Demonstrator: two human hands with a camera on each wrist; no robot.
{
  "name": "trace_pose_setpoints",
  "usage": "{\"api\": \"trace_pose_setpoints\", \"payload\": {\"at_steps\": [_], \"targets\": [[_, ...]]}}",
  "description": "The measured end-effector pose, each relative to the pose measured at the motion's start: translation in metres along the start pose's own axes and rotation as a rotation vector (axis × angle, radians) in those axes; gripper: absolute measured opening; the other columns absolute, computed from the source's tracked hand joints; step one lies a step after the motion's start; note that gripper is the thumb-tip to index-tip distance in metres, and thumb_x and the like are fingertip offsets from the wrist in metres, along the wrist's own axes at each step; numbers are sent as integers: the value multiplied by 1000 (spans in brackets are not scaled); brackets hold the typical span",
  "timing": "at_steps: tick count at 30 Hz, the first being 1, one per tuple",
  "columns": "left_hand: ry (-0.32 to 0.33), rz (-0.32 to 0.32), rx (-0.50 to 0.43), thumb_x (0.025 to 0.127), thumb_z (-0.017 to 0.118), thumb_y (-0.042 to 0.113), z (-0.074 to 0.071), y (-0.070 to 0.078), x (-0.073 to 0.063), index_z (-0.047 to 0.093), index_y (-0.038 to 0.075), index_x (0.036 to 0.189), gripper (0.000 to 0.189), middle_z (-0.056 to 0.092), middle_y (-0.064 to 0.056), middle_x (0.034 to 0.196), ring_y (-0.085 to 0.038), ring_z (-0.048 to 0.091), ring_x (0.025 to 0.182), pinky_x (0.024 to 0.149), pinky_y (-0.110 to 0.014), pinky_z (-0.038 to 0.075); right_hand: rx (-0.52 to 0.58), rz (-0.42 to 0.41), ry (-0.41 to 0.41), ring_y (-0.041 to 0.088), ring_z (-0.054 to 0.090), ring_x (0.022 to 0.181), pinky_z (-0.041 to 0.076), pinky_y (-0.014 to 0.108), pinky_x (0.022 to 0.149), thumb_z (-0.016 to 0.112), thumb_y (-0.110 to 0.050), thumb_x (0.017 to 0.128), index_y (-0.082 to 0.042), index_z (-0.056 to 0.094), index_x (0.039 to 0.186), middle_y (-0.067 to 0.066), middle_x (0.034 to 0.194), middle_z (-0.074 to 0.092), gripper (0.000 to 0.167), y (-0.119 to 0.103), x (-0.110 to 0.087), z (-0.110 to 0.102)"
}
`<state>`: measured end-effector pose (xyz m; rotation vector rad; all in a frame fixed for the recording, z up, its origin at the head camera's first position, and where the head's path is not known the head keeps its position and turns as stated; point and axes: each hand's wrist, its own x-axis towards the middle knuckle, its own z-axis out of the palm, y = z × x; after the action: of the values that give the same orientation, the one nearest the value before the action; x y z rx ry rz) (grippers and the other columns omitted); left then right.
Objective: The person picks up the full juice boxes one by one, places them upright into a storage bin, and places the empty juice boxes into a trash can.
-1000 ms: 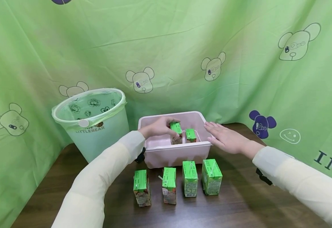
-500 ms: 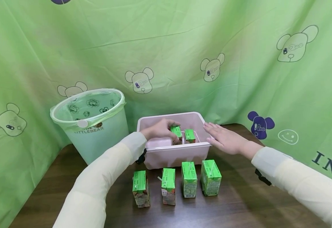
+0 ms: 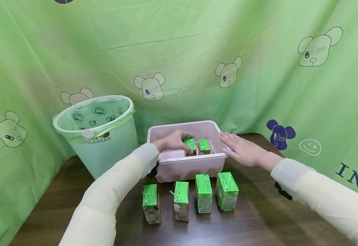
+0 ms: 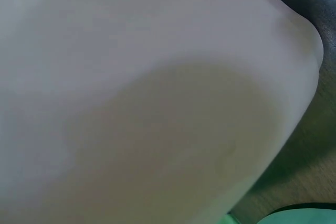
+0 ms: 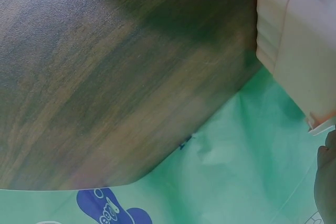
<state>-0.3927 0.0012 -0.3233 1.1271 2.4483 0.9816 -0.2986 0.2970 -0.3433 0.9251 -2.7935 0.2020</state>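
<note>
Thumb and fingers of the left hand curl round the top of a drink carton inside the pink tub, thumb on the near side and fingers toward the far side, so the grip is about as narrow as the carton itself; holding it from above probably keeps the hand clear of the tub's walls. The carton looks upright, but the tub's near wall hides its base, so whether it touches the floor cannot be told. A neighbouring carton stands in the tub just to its right, a close spacing that suggests a side-by-side row. At the tub's right rim, the right hand lies with fingers straight and together, thumb apart, gripping nothing; it seems set there to steady the tub. In front of the tub, on the brown table, the leftmost carton, second carton, third carton and rightmost carton stand upright with gaps between, perhaps so each can be grasped singly. Left of the tub is a lined green pail, its mouth uncovered; behind the tub hangs a green curtain.
</note>
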Motion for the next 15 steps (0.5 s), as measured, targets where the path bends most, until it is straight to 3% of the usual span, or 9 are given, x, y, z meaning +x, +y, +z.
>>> {"api": "trace_pose_setpoints", "payload": {"at_steps": [6, 15], "targets": [[-8, -1, 15, 78, 81, 10, 3, -1, 3, 52, 0, 137, 66, 58, -10, 133, -13, 56, 98, 83, -19, 46, -5, 10, -16, 38, 19, 143, 16, 50, 116, 37, -34, 106, 7, 28, 148, 23, 155, 25, 60, 0, 0, -1], [-22, -16, 25, 77, 82, 11, 4, -3, 6, 52, 1, 138, 69, 57, -9, 134, -14, 55, 101, 86, -20, 46, 2, 6, -4, 38, 20, 143, 16, 50, 116, 38, -33, 105, 7, 29, 148, 23, 155, 26, 59, -2, -1, -2]]}}
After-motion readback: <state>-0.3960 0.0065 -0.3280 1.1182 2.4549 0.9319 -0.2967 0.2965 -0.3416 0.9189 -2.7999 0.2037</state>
